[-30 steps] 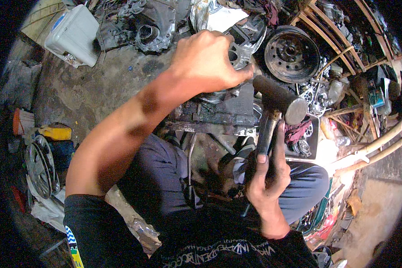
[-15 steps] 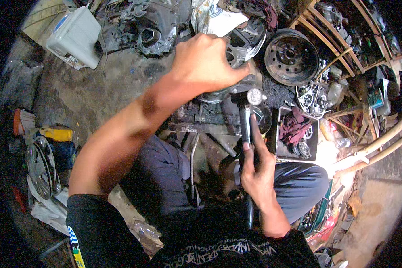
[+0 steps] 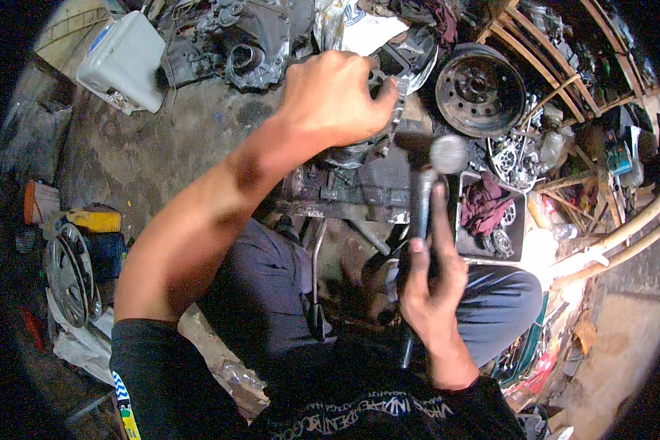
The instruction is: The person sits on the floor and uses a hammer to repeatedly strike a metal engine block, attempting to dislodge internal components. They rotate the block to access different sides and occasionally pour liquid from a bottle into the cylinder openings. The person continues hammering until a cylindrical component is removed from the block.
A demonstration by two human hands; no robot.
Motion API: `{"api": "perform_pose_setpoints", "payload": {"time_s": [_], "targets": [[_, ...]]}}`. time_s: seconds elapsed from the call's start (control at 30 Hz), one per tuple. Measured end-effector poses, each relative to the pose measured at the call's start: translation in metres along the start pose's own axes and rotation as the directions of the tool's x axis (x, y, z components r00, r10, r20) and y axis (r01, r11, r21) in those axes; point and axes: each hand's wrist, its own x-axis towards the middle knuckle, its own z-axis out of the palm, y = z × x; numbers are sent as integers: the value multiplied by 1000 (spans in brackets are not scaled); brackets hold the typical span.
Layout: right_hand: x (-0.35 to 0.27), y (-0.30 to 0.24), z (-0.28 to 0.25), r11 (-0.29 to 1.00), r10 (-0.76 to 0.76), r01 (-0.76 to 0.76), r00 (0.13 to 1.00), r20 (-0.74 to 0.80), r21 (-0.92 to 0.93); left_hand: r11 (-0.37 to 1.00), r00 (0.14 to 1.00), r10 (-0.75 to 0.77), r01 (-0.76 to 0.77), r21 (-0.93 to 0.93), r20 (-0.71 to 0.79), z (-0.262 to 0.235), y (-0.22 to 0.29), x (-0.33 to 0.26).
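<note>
Person's right hand (image 3: 434,286) closed around an upright-looking hammer (image 3: 422,196), head blurred, left hand (image 3: 337,99) gripping a metal part (image 3: 354,155), fingertips hidden, low table (image 3: 345,196) beneath.

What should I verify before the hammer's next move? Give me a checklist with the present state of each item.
1. Hammer held in the right hand: ok, the hand grips the handle, a finger lying along it.
2. Left hand at the metal part: ok, it lies over the part.
3. Left fingers' hold: cannot tell, most are hidden.
4. Left thumb apart from the hammer head: ok in this view, a gap shows; depth is uncertain.
5. Part seated firmly on the dark work surface: cannot tell, the hand and forearm cover much of it.
6. Hands gloved: not ok, both are bare.
</note>
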Motion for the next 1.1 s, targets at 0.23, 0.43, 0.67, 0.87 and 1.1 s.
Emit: {"api": "perform_pose_setpoints", "payload": {"time_s": [0.23, 0.43, 0.67, 0.87, 1.1], "targets": [[6, 5, 4, 962, 262, -272, 949, 176, 34, 999, 999, -26, 25, 31, 25, 0, -6, 4], [-5, 10, -1, 1000, -22, 23, 994, -106, 11, 999, 998, -52, 51, 11, 46, -5, -7, 4], [2, 8, 0, 935, 331, -348, 925, 184, 65, 999, 999, -31, 30, 22, 23, -2, -7, 3], [-3, 10, 2, 990, -143, 138, 979, -143, -43, 999, 999, 36, -36, 10, -36, 3, -6, 3], [2, 7, 5, 993, 116, -117, 992, 56, 15, 999, 998, 33, -34, 24, 53, -2, 6, 2]]}}
